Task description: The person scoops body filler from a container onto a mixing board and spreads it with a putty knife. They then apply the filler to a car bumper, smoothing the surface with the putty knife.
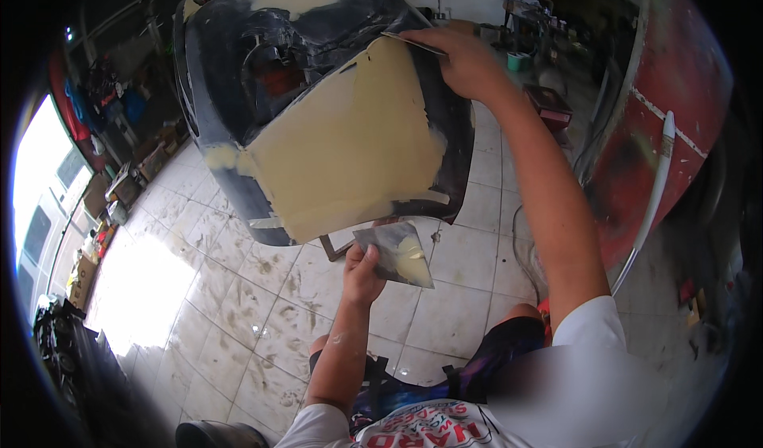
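A large dark car body part, like a bumper (451,138), stands in front of me with a broad patch of pale yellow filler (342,146) across its face. My right hand (462,57) is closed on a thin flat spreader (415,44), which lies at the upper right edge of the patch. Lower down, my left hand (364,275) grips a flat grey plate (385,249) by its left edge, thumb on top. A dab of the same yellow filler (412,261) sits on the plate's right side. The plate is just below the part's lower edge.
A red body panel (675,90) with a white strip stands at the right. Dirty white tiles (262,321) cover the floor. Boxes and clutter (119,182) line the left wall near a bright doorway. A green tub (518,61) is at the back right, and a bucket (218,434) at lower left.
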`<action>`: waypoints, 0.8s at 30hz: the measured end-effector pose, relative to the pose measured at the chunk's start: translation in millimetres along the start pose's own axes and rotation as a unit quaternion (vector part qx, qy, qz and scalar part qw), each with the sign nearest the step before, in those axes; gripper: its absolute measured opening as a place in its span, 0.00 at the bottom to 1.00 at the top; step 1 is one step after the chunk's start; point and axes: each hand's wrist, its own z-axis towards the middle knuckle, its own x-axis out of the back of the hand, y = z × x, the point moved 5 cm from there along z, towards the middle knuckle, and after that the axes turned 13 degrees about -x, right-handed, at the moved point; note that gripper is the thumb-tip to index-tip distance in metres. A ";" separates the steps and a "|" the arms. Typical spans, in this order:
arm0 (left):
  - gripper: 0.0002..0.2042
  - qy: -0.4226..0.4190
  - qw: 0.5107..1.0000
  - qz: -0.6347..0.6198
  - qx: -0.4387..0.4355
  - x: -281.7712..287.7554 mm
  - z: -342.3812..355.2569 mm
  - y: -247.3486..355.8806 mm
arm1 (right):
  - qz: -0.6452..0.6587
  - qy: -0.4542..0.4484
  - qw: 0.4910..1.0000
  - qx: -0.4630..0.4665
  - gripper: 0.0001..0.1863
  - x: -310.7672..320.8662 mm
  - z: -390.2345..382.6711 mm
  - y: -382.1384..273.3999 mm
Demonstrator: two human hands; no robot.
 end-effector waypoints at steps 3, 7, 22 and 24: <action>0.23 -0.009 1.000 -0.004 -0.007 -1.3 1.3 2.7 | 0.016 0.026 0.999 0.036 0.36 -6.9 -14.1 0.1; 0.22 -0.060 0.998 -0.023 -0.013 -4.8 4.8 3.3 | -0.017 0.032 0.999 -0.005 0.38 -36.2 -108.8 -3.9; 0.23 -0.044 0.998 -0.015 -0.033 -0.9 4.2 2.3 | 0.004 0.003 1.000 -0.019 0.42 -3.4 -135.5 -27.8; 0.23 -0.044 0.998 -0.018 -0.031 -2.8 4.5 2.8 | -0.005 0.011 1.000 0.004 0.41 8.4 -80.5 -19.9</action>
